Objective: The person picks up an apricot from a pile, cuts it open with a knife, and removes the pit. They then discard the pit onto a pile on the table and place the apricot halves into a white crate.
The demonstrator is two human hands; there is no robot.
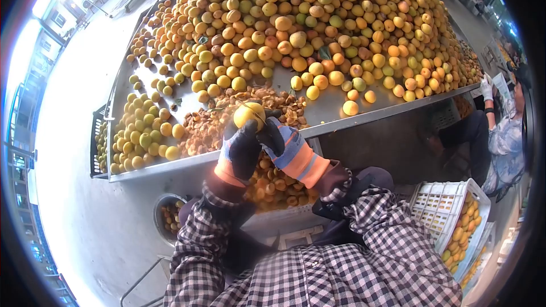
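Observation:
A yellow apricot (245,115) is held up in the fingers of my left hand (236,149), in a dark-palmed glove with an orange cuff. My right hand (280,142), in a matching blue and orange glove, is closed right beside the fruit. A thin dark line runs over the apricot near the right fingertips, and what those fingers grip is hidden. Behind both hands lies a heap of split apricot pieces (207,128) on the metal table (341,122). Below my hands, a container full of apricot halves (278,185) shows between the sleeves.
A large pile of whole apricots (318,23) covers the table's far side; greener ones (142,131) lie at its left corner. A round bucket (165,219) stands at lower left. White crates (441,207) of apricots are at right, near another person (503,148) with a white glove.

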